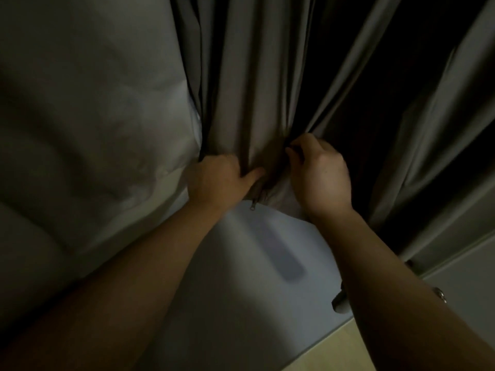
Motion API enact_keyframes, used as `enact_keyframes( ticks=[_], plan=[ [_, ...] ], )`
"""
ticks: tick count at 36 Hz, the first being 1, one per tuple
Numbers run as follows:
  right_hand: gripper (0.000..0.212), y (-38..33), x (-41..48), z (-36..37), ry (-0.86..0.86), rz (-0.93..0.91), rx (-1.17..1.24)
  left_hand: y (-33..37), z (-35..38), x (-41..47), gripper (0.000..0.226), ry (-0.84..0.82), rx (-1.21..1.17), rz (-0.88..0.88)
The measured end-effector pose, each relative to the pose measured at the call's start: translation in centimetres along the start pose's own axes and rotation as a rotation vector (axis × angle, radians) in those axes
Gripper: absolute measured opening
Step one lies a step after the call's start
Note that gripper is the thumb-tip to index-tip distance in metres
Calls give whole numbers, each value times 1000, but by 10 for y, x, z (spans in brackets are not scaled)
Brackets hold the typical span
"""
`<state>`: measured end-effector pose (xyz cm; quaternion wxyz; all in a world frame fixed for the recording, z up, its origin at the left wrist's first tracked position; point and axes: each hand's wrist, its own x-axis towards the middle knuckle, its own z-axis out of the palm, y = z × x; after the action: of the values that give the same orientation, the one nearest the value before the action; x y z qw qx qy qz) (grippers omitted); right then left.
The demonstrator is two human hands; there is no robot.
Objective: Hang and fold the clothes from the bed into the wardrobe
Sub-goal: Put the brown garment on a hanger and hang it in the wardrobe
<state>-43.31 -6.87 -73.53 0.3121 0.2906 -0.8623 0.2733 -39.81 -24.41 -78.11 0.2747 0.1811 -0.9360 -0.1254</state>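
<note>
The fingers of the right hand are curling round a bunched fold of the grey wardrobe cover at mid-frame. The left hand is pinching the neighbouring fold, thumb pressing in. In my judgement a hard tug is risking a jam at the zip pull dangling just below, or a torn seam. The dark opening at upper right is offering room; no clothes are showing.

- You stand in a dim home room, at a cloth wardrobe: a grey pleated fabric cover hangs in long folds.
- A small metal zip pull dangles at the cover's lower edge.
- A dark opening shows right of the cover.
- A pale yellowish floor strip lies below the cover.
</note>
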Motion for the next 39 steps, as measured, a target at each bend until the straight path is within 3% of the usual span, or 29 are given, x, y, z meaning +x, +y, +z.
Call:
enact_keyframes(
  ticks=[3,5,8,11,17,20,24,28,31,34,39],
  plan=[
    [18,-7,2,-6,-8,-16,-7,18,0,3,50,10,-442,89],
    [18,-14,3,-11,-23,-42,-43,30,-2,3,45,18,-559,150],
    [22,-22,4,-18,-61,-73,-85,40,-2,-1,27,107,-600,232],
    [25,-25,4,-25,-96,-103,-166,42,2,2,35,119,-674,148],
    [21,-45,39,-69,210,-87,-49,34,6,10,35,93,-702,116],
    [21,-52,48,-77,144,-93,-71,47,-16,17,34,81,-761,98],
    [23,-50,50,-78,56,-106,-108,63,-43,35,24,270,-744,144],
    [21,-45,68,-90,110,-129,-99,63,-38,37,21,204,-752,181],
    [19,-47,92,-104,228,-98,-30,60,-35,41,35,136,-786,150],
    [18,-49,103,-108,199,-64,26,70,-59,56,31,91,-747,181],
    [18,-52,103,-118,211,-115,18,97,-110,82,27,197,-792,256]
  ],
)
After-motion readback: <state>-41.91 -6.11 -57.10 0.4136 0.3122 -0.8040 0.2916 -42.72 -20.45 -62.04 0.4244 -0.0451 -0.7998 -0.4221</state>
